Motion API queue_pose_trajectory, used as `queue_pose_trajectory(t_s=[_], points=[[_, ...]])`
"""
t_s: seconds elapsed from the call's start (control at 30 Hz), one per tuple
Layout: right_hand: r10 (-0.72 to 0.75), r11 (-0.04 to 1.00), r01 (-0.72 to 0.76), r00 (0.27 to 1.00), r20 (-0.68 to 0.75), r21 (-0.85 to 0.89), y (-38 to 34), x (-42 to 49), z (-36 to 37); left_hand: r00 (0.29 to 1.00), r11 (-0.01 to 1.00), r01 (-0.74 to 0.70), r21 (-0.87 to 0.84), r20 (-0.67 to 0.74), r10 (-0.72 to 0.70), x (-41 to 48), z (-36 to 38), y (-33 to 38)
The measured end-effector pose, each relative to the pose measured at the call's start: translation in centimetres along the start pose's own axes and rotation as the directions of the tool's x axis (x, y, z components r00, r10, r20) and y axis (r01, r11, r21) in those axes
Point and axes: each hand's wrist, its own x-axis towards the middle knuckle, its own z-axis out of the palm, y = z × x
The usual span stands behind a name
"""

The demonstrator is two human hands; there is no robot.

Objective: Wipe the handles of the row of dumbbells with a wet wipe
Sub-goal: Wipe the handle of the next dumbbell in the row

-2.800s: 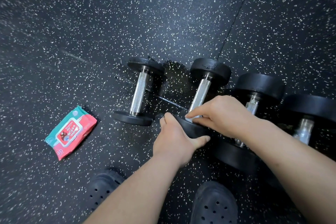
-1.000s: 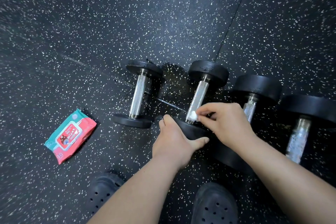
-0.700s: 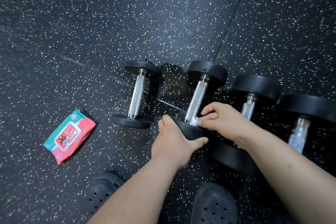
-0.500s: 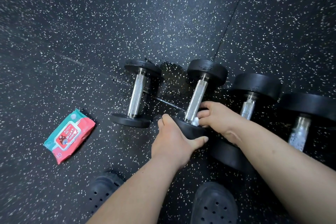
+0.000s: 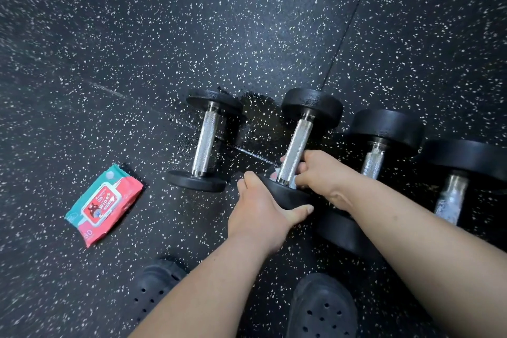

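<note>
Several black dumbbells with knurled steel handles lie side by side on the speckled rubber floor. My left hand (image 5: 260, 208) grips the near black head (image 5: 288, 196) of the second dumbbell (image 5: 297, 143). My right hand (image 5: 318, 173) is wrapped around the low end of that dumbbell's handle, pressing a white wet wipe (image 5: 292, 182) against it; only small bits of the wipe show. The leftmost dumbbell (image 5: 205, 141) lies untouched. Two bigger dumbbells (image 5: 374, 159) (image 5: 452, 195) lie to the right, partly behind my right forearm.
A teal and red pack of wipes (image 5: 103, 204) lies on the floor to the left. My two black clogs (image 5: 157, 287) (image 5: 322, 307) stand at the bottom edge. A floor-mat seam (image 5: 348, 25) runs up from the dumbbells.
My right hand has slid down the second dumbbell's handle with the wipe and curled around its low end. My left hand has kept its hold on the near head.
</note>
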Motion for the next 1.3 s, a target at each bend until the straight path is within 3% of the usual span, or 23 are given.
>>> queue_pose_trajectory(t_s=[0.13,0.27,0.43,0.53,0.63,0.7,0.77,0.83,0.9,1.07,1.13,1.3], points=[[-0.021,0.994,0.019,1.000,0.010,0.105,0.4,-0.4,-0.1,1.000,1.000,0.004,-0.006,0.012,-0.004,-0.1,-0.2,0.2],[-0.031,0.995,0.037,0.998,-0.062,0.093,0.8,-2.0,-0.9,1.000,1.000,0.007,0.000,-0.002,-0.007,-0.2,0.0,0.2],[-0.035,0.998,0.021,0.971,-0.235,-0.059,-0.3,-3.6,-0.6,1.000,1.000,0.014,0.012,0.005,-0.014,-0.2,0.1,0.3],[-0.177,0.977,0.121,0.918,-0.355,-0.175,-1.3,-3.7,-0.6,1.000,1.000,0.015,0.019,0.011,-0.015,-0.1,0.0,0.3],[-0.496,0.850,0.333,0.767,-0.407,-0.408,-2.4,-3.5,-0.5,1.000,1.000,0.015,0.023,0.004,-0.015,-0.2,0.0,0.4],[-0.681,0.688,0.423,0.656,-0.325,-0.589,-2.7,-2.7,-0.4,1.000,1.000,0.016,0.024,0.004,-0.016,-0.2,0.0,0.4],[-0.773,0.501,0.397,0.604,-0.192,-0.769,-2.3,-1.8,-0.1,1.000,1.000,0.017,0.021,0.007,-0.017,-0.2,0.0,0.4],[-0.781,0.394,0.306,0.608,-0.141,-0.867,-1.6,-1.4,-0.1,1.000,1.000,0.016,0.015,0.010,-0.016,-0.1,-0.1,0.3],[-0.759,0.380,0.263,0.636,-0.136,-0.887,-1.2,-1.8,-0.1,1.000,1.000,0.016,0.013,0.013,-0.016,-0.1,-0.1,0.3],[-0.643,0.276,0.272,0.765,0.034,-0.922,-1.0,-2.2,0.8,1.000,1.000,0.020,0.017,0.006,-0.020,0.1,0.3,0.2],[-0.610,0.302,0.308,0.790,0.065,-0.902,-1.1,-2.3,0.9,1.000,1.000,0.021,0.019,0.014,-0.022,0.1,0.3,0.1],[-0.734,0.323,0.243,0.675,-0.080,-0.915,-1.4,-2.3,-0.4,1.000,1.000,0.004,0.025,-0.001,-0.004,0.2,0.3,-0.1]])
